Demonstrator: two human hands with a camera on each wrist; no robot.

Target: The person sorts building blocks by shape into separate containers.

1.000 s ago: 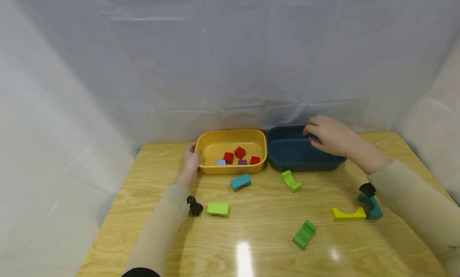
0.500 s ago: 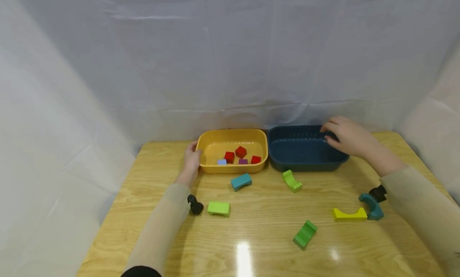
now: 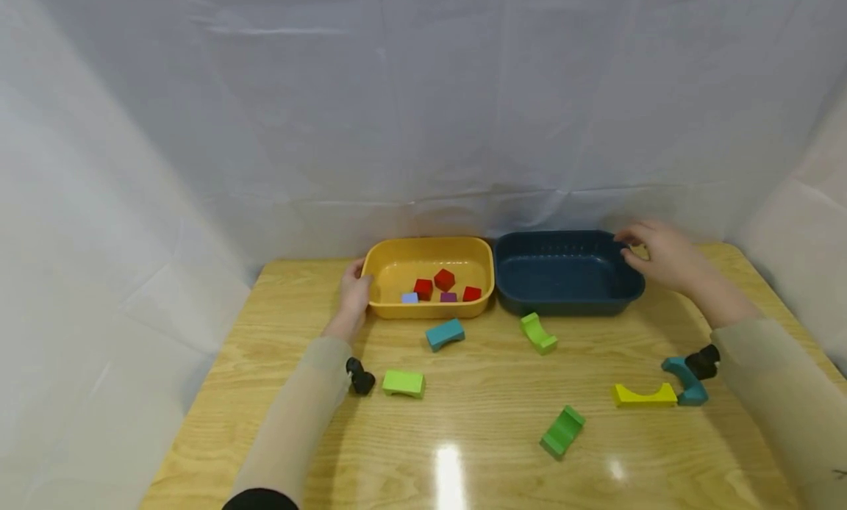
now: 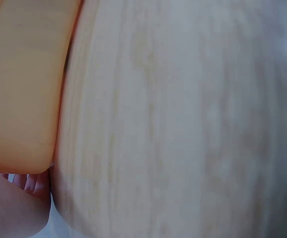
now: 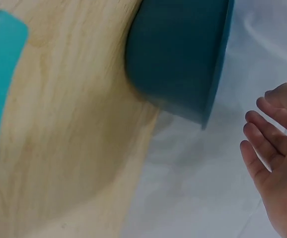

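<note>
- White sheeting hangs behind a wooden table (image 3: 476,436)
- Left hand (image 3: 353,295) rests against the left end of the yellow tub (image 3: 397,260), fingers relaxed on its wall
- Yellow tub holds red blocks (image 3: 444,279), a purple and a pale blue one
- Right hand (image 3: 665,256) hovers just beside the right rim of the dark blue tub (image 3: 562,278), fingers loosely spread, holding nothing
- Green, teal and yellow arch blocks (image 3: 561,431) lie scattered in front of the tubs

Right hand (image 5: 277,163) with loosely curled fingers, apart from dark blue bin (image 5: 183,54)
</note>
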